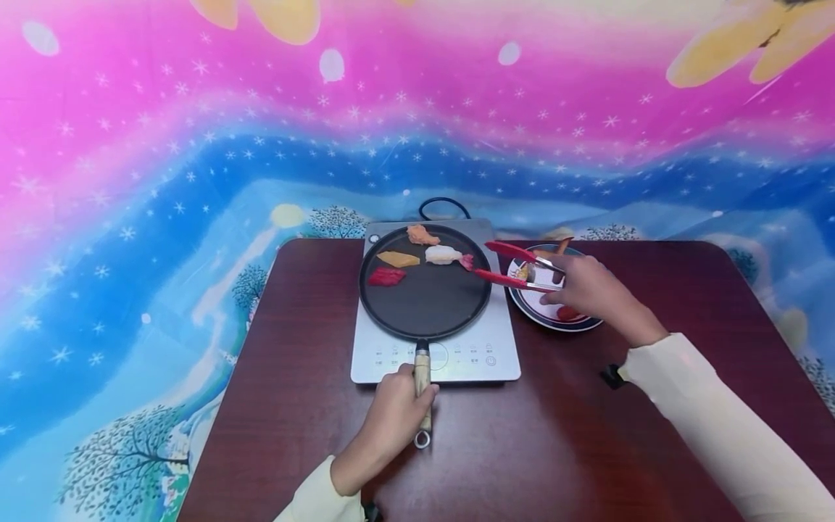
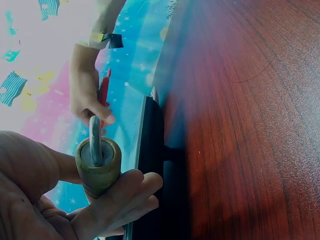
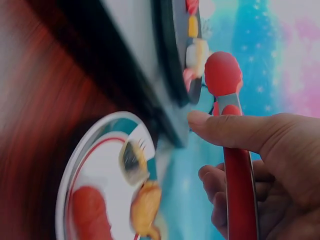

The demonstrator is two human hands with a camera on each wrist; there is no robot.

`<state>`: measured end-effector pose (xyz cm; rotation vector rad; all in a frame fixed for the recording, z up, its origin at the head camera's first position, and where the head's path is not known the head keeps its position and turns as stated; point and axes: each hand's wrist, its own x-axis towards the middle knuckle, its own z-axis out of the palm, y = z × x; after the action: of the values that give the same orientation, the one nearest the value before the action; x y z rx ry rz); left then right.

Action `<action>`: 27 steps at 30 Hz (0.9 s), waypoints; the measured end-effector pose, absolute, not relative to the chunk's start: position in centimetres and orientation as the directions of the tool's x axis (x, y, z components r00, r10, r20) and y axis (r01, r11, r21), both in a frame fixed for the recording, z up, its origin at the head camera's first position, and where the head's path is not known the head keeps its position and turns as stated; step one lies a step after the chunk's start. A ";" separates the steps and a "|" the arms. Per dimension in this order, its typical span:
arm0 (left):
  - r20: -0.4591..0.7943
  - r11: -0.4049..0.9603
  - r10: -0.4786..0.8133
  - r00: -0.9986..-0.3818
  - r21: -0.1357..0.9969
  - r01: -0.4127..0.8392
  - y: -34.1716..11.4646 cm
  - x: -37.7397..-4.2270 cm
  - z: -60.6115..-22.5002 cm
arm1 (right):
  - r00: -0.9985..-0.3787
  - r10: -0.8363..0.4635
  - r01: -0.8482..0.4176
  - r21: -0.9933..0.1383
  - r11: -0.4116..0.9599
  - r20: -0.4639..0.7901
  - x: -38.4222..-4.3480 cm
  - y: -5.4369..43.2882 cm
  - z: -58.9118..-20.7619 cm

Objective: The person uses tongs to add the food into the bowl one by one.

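My left hand (image 1: 391,407) grips the wooden handle (image 1: 422,371) of a flat black pan (image 1: 430,308); its metal ring end faces the left wrist view. My right hand (image 1: 595,296) holds red-tipped tongs (image 1: 509,278), their two arms spread apart at the pan's right rim. Nothing is between the tips. Beside the lower tip lies a white, shrimp-like piece (image 1: 442,254) with a pink tail. Also in the pan are an orange-pink lump (image 1: 422,235), a flat yellow-tan piece (image 1: 399,259) and a red piece (image 1: 387,276).
Under the pan is a white induction cooker (image 1: 502,355). A plate (image 1: 554,324) stands to its right, partly beneath my right hand, bearing a drumstick-like piece (image 3: 146,207), a red piece (image 3: 91,212) and a pale, dark-centred piece (image 3: 132,161). A patterned cloth (image 1: 196,145) hangs behind the brown table (image 1: 293,348).
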<state>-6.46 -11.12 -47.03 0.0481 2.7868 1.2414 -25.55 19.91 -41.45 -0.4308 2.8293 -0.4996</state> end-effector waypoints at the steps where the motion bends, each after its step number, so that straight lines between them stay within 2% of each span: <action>1: -0.070 0.669 0.066 -0.995 0.744 -0.008 -11.1 -6.5 -47.0 | -0.928 -0.321 -0.234 -0.375 0.897 -0.188 -25.5 20.5 -41.6; 14: -0.089 0.661 0.060 -0.994 0.750 -0.028 -11.1 -6.5 -47.0 | -0.929 -0.285 -0.201 -0.325 0.924 -0.236 -25.3 26.3 -43.1; 27: -0.089 0.649 0.067 -0.994 0.760 -0.024 -11.1 -6.4 -46.9 | -0.919 -0.133 -0.039 -0.247 0.968 -0.372 -24.2 25.1 -43.3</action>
<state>-6.42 -11.10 -46.94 0.0358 2.7526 1.2710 -24.25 25.10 -43.30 -0.1239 2.7227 -0.3311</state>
